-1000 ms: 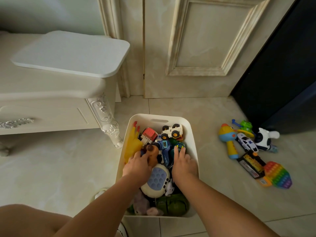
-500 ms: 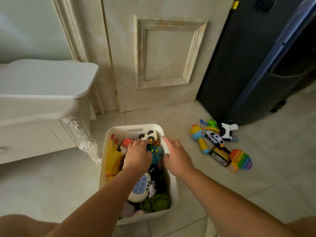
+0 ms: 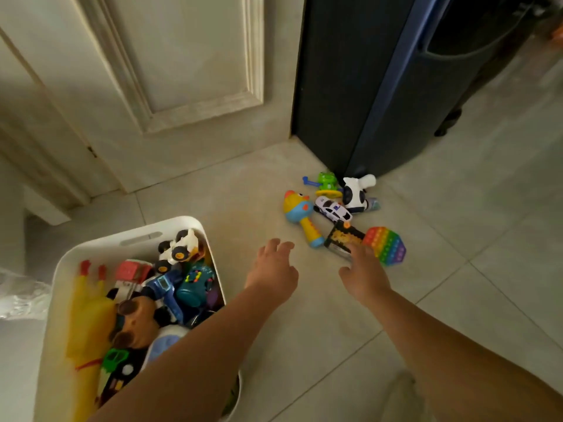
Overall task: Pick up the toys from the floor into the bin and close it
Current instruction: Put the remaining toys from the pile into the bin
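Observation:
A white bin [image 3: 61,269] at the lower left is full of several toys, among them a white buggy [image 3: 178,248] and a yellow rubber chicken [image 3: 85,312]. On the floor to the right lies a cluster: a yellow-and-blue rattle [image 3: 300,214], a white toy car [image 3: 332,209], a cow figure [image 3: 355,193], a green frog toy [image 3: 326,181], a black-and-gold box [image 3: 342,237] and a rainbow pop toy [image 3: 387,245]. My left hand [image 3: 274,269] hovers open over the floor short of the rattle. My right hand [image 3: 364,269] is open, its fingers over the black-and-gold box's near edge.
A cream panelled door [image 3: 189,74] stands behind the bin. A dark blue appliance [image 3: 380,86] rises just behind the toy cluster. Pale floor tiles [image 3: 457,300] stretch to the right.
Both hands left the bin and reached right across the floor toward the toy cluster. The view swung right, so the bin now sits at the lower left.

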Available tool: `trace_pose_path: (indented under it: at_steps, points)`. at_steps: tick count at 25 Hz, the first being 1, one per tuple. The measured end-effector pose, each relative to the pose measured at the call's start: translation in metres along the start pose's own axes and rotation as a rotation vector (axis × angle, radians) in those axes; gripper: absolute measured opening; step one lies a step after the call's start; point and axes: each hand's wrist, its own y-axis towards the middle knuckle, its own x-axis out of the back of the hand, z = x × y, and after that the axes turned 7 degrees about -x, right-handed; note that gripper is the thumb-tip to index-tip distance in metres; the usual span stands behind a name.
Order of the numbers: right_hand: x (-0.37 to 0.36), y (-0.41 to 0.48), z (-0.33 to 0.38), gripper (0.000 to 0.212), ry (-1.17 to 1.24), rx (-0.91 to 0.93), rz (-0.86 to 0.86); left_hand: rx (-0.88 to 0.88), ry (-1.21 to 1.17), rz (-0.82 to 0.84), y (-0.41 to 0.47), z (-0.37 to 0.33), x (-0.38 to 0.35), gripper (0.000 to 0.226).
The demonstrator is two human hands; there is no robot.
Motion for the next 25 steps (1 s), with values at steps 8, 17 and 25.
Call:
trace_pose_path:
  at_steps: [8, 17, 25]
  points:
    - [-0.044, 0.092, -0.036, 0.063, -0.095, -0.051, 0.120, 0.187, -0.041, 0.233, 0.090, 0.013, -0.075, 0.057]
    - [-0.077, 0.132, -0.042, 0.037, -0.435, -0.007, -0.102, 0.464, -0.432, 0.095, 0.173, -0.001, -0.123, 0.061]
    - [-0.075, 0.125, -0.055, 0.028, -0.344, 0.130, -0.106, 0.685, -0.623, 0.109, 0.222, 0.014, -0.139, 0.055]
